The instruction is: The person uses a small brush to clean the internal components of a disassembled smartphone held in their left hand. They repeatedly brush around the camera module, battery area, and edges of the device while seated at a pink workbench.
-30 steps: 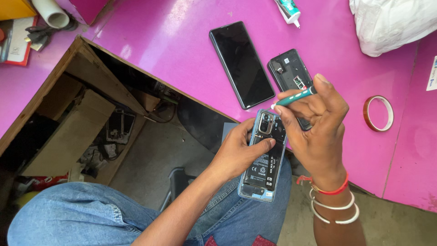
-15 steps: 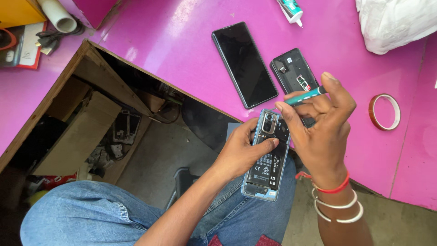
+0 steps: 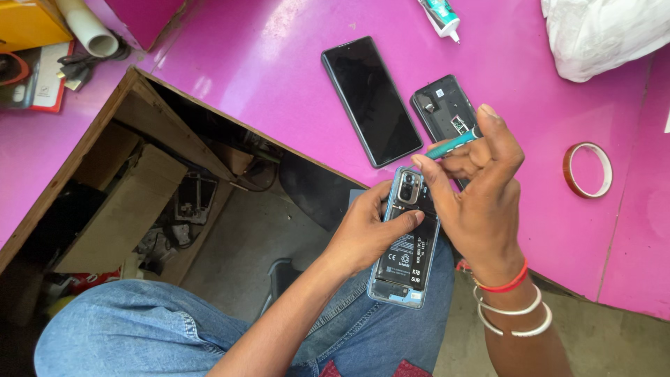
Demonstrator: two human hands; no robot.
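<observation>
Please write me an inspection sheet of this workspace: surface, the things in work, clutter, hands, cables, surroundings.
Surface: pink table, glossy, with a cut-out edge over an open wooden compartment.
Things in work: opened phone, back cover off and battery showing, held over the lap; teal tool above its camera end.
Clutter: black phone lying screen up; dark back cover beside it; tape roll; glue tube; white bag; white roll.
Hands: left hand has its grip on the opened phone; right hand holds the teal tool.
Cables: dark cable at the upper left.
Surroundings: concrete floor; phone parts inside the compartment.
</observation>
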